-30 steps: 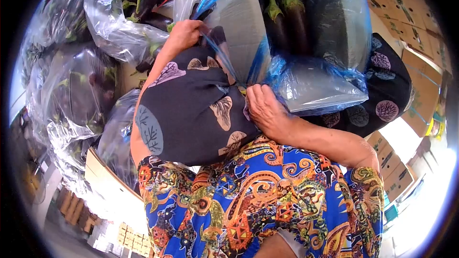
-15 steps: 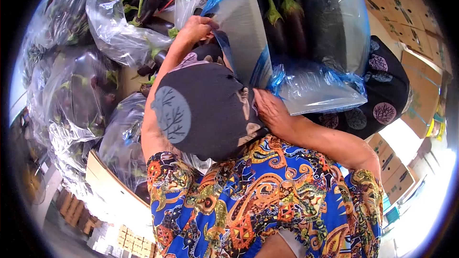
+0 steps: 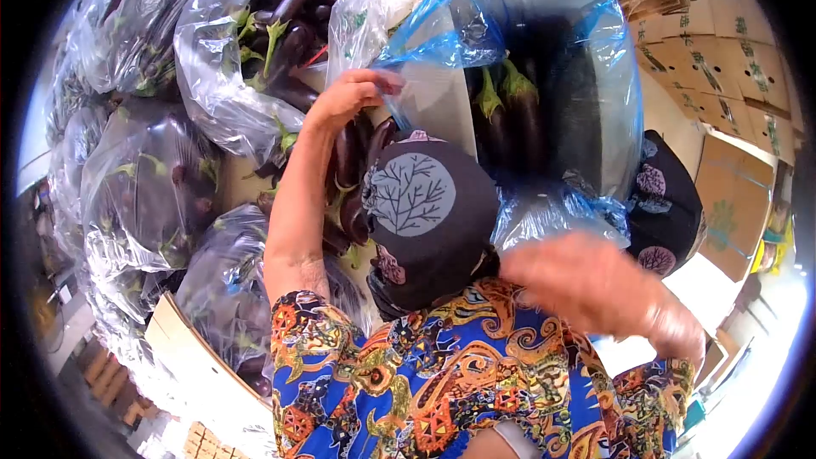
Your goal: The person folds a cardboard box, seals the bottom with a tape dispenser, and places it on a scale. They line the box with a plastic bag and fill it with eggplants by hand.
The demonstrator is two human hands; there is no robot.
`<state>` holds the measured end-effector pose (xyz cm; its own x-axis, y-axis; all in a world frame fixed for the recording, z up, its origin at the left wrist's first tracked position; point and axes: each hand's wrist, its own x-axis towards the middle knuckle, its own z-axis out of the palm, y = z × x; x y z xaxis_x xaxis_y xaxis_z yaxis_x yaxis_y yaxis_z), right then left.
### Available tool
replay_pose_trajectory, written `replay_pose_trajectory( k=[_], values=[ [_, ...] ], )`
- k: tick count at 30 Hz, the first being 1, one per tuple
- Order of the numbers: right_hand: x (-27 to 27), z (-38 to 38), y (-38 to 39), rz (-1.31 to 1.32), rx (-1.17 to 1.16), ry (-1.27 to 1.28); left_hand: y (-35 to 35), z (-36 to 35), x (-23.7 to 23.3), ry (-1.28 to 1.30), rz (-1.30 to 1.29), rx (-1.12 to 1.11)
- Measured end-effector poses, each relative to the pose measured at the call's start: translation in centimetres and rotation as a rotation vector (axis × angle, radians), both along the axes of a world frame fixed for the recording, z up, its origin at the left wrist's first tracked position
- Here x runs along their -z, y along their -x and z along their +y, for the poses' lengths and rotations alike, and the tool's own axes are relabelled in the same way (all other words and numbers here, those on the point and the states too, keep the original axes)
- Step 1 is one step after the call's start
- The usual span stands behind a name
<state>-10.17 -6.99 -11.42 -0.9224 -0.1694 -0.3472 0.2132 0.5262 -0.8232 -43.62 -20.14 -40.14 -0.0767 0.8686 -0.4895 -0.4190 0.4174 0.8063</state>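
Note:
An open carton (image 3: pixel 438 115) lined with a blue plastic bag (image 3: pixel 608 51) stands in front of me, with dark purple eggplants (image 3: pixel 523 115) inside. My left hand (image 3: pixel 353 95) is at the carton's left side, its fingers closed on the edge of the blue bag. Blurred by motion, my right hand (image 3: pixel 586 280) is in front of the bag's near flap, and its fingers cannot be made out. Between my arms is dark tree-printed cloth (image 3: pixel 416 204), seemingly over my knee. More eggplants (image 3: pixel 347 157) lie beside my left forearm.
Clear bags of eggplants (image 3: pixel 149 183) crowd the left side, and one opened bag (image 3: pixel 212 59) shows its eggplants. A cardboard flap (image 3: pixel 200 336) stands at the lower left. Stacked printed cartons (image 3: pixel 714 42) rise at the right, near a second tree-printed knee (image 3: pixel 667 204).
My right hand has come away from beside the dark cloth and moved right, toward me. The cloth has shifted right in view, showing more loose eggplants. My left hand stays at the bag's edge.

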Motion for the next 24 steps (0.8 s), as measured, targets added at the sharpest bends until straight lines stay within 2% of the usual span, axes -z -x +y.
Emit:
replay_pose_trajectory(
  k=[1, 2, 3, 5, 6, 7, 9, 11, 12, 14, 15, 16, 18, 21, 22, 24],
  values=[
    [1.5, 1.2, 0.8, 0.204, 0.097, -0.159, 0.3, -0.2, -1.3, -0.006, -0.058, -0.054],
    [2.4, 3.1, 2.5, 0.217, 0.105, -0.267, 0.6, -0.3, -2.2, -0.014, -0.113, -0.107],
    [5.3, 4.8, 3.8, 0.341, 0.156, -0.321, 0.7, -0.3, -2.1, -0.080, -0.167, -0.124],
    [8.5, 7.2, 6.2, 0.240, 0.299, -0.477, 0.6, 0.1, -3.3, -0.085, -0.104, -0.068],
    [11.4, 8.4, 7.1, 0.288, 0.324, -0.575, 0.3, 0.4, -4.4, -0.087, -0.076, -0.039],
    [13.1, 9.4, 8.2, 0.251, 0.336, -0.603, -0.4, 1.1, -6.8, -0.060, -0.024, -0.038],
    [15.0, 10.0, 10.2, 0.136, 0.323, -0.727, -0.4, 2.2, -8.7, -0.032, 0.206, 0.022],
    [19.0, 11.9, 11.9, 0.115, 0.430, -0.603, -0.4, 2.5, -9.4, -0.024, 0.412, 0.031],
    [20.4, 12.8, 12.6, 0.103, 0.481, -0.537, -0.6, 2.6, -9.7, -0.067, 0.342, -0.019],
    [20.4, 13.2, 13.3, 0.263, 0.683, -0.426, -1.1, 2.6, -10.0, -0.139, 0.194, -0.116],
    [20.1, 13.9, 13.1, 0.187, 0.754, -0.373, -0.7, 2.4, -9.3, -0.102, 0.298, -0.043],
    [18.7, 14.1, 13.2, 0.113, 0.827, -0.321, -0.5, 2.4, -8.4, -0.073, 0.211, -0.077],
    [20.2, 15.4, 12.7, -0.015, 0.903, -0.061, -0.5, 2.2, -6.7, -0.025, 0.035, -0.152],
    [16.4, 12.6, 13.8, -0.232, 1.117, 0.182, 0.1, 1.3, -4.3, 0.048, 0.075, 0.009],
    [15.0, 11.9, 13.6, -0.202, 1.039, 0.252, 0.3, 0.7, -3.1, 0.061, 0.074, 0.041],
    [12.1, 10.5, 14.2, -0.135, 0.840, 0.404, 1.2, -1.5, 0.3, 0.061, -0.118, -0.166]
  ],
)
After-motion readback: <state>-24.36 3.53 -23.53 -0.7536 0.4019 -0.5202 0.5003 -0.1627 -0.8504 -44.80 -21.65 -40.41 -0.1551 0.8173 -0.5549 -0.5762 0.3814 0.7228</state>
